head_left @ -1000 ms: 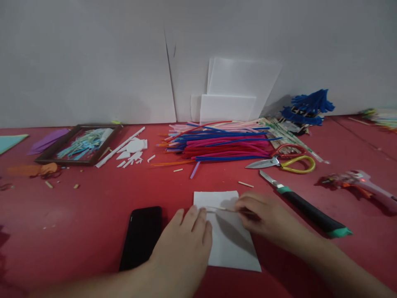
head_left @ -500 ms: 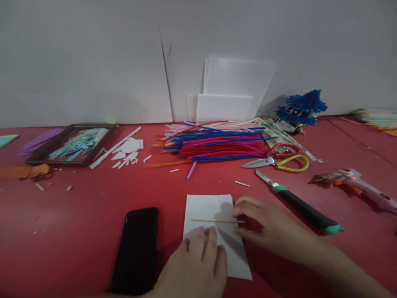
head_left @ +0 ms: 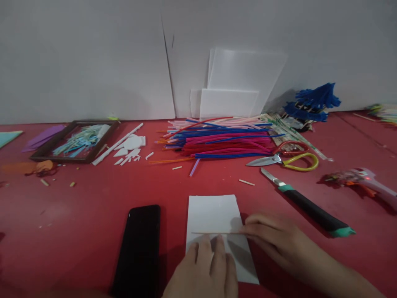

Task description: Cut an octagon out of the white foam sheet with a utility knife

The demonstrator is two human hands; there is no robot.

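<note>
A white rectangular card (head_left: 212, 213) lies flat on the red table in front of me. Across it runs a thin wooden stick (head_left: 214, 232), lying roughly level from left to right. My left hand (head_left: 206, 267) rests on the card's lower part, fingers stretched out, with the fingertips just below the stick. At the card's right edge, my right hand (head_left: 273, 238) pinches the stick's right end between thumb and fingers. To the left of the card is a black phone (head_left: 138, 248).
Beyond the card lie a bundle of coloured pipe cleaners (head_left: 223, 138) and scissors (head_left: 285, 159). On the right are a knife (head_left: 310, 207) and a glue gun (head_left: 362, 180). A brown frame (head_left: 46, 158) with paper strips sits left. White sheets (head_left: 229, 103) lean on the wall.
My right hand has closed on the stick's right end, its fingers apart before. The stick has shifted down the card, nearer to me. The view has turned slightly.
</note>
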